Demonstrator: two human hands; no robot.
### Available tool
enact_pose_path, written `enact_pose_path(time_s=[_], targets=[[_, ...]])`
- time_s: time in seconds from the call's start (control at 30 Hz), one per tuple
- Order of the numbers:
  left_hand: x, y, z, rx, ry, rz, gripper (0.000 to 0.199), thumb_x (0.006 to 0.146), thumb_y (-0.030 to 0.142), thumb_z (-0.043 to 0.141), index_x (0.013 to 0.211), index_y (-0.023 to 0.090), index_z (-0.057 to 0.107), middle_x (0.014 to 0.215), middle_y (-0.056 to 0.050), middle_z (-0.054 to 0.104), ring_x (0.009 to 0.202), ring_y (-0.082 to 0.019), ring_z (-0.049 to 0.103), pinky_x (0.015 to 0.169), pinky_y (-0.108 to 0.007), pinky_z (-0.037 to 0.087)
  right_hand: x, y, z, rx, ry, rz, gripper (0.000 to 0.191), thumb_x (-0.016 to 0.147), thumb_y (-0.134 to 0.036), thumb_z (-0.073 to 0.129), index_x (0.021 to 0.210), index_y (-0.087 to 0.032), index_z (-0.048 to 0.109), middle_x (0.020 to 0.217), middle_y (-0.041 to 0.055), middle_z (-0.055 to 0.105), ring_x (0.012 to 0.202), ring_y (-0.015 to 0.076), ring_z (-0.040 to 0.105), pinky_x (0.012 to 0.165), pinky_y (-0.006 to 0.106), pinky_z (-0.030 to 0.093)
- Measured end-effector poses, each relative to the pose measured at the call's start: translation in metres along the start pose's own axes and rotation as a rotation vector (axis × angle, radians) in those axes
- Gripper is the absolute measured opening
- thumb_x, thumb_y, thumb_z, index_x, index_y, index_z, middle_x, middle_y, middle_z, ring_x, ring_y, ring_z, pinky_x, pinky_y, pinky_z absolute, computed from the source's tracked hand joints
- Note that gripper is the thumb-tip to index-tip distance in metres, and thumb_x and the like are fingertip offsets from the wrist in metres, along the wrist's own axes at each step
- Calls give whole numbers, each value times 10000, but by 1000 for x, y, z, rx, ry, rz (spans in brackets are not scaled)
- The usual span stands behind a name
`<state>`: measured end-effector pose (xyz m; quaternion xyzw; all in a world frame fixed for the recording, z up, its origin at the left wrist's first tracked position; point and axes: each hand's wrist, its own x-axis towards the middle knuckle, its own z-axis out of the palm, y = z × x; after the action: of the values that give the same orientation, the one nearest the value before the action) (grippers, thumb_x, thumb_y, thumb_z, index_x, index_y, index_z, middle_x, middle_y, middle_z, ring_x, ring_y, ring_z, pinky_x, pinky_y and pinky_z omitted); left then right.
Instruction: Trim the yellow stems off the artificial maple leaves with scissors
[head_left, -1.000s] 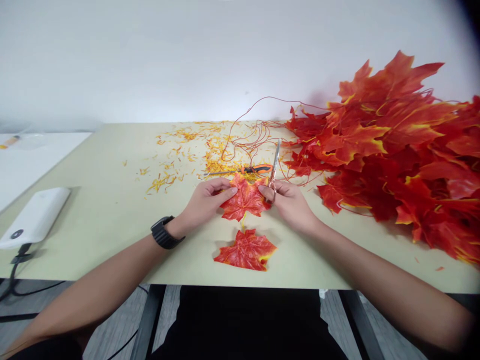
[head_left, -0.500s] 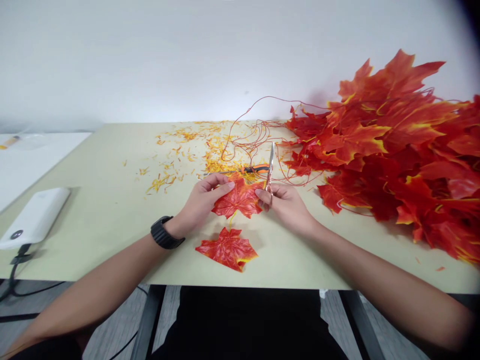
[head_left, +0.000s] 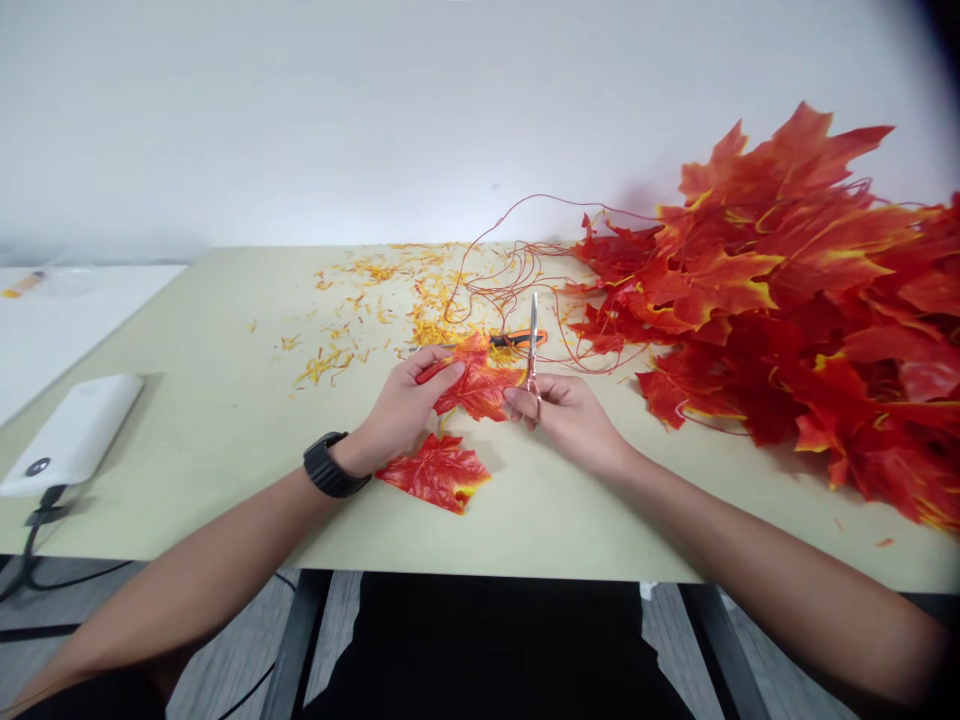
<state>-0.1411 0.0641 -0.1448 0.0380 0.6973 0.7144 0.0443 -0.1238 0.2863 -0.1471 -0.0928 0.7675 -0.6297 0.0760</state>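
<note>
My left hand pinches a red artificial maple leaf between thumb and fingers. Below it, joined by a yellow stem, a second red leaf with a yellow lower edge hangs over the table. In my right hand is a pair of small scissors, blades pointing up and away from me. My right thumb and fingertips are at the right edge of the upper leaf; whether they grip it I cannot tell. Behind the leaf lies a tool with an orange and black handle, its shaft partly hidden.
Yellow and orange clippings are strewn over the back of the table. Thin red cord coils beside a large heap of red maple leaves on the right. A white power bank with a black cable lies at the left.
The upper leaf has turned and tilted in my left hand, and the lower leaf has swung up and left. My right hand with the scissors has shifted slightly left.
</note>
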Motion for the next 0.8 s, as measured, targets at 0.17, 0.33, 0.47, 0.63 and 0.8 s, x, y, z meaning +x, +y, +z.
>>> enact_pose_path(time_s=[0.17, 0.33, 0.47, 0.63, 0.8], targets=[[4, -4, -4, 115, 26, 9, 329, 921, 479, 795, 1017, 174, 717, 870, -16, 708, 754, -110, 579, 729, -244, 501, -1, -1, 1, 66, -26, 77, 569, 785, -710, 839, 697, -172, 677, 745, 43, 669, 661, 127, 502, 632, 280, 394], [6, -5, -13, 237, 29, 29, 458, 940, 613, 752, 945, 156, 727, 904, -42, 736, 776, -127, 608, 717, -253, 493, 0, -5, -6, 75, 25, 61, 586, 782, -742, 837, 724, -179, 687, 733, 32, 649, 642, 128, 512, 631, 293, 417], [5, 3, -15, 254, -44, 66, 493, 921, 654, 766, 930, 161, 753, 860, -40, 743, 736, -123, 602, 688, -247, 491, 2, -9, -18, 15, -7, 36, 580, 838, -746, 788, 745, -183, 683, 689, 12, 583, 638, 132, 489, 626, 301, 388], [4, 8, -15, 283, -104, 116, 434, 930, 604, 779, 946, 171, 792, 921, -57, 781, 804, -147, 660, 770, -274, 548, 2, -16, -33, -163, -129, -66, 644, 869, -722, 768, 636, -198, 476, 706, -4, 473, 678, 121, 410, 639, 295, 334], [4, 7, -16, 316, -140, 135, 360, 968, 532, 753, 922, 177, 788, 874, -39, 764, 748, -122, 642, 721, -246, 517, 2, -15, -45, -419, -150, -85, 607, 914, -644, 741, 678, -216, 381, 697, -21, 379, 642, 119, 344, 591, 298, 267]])
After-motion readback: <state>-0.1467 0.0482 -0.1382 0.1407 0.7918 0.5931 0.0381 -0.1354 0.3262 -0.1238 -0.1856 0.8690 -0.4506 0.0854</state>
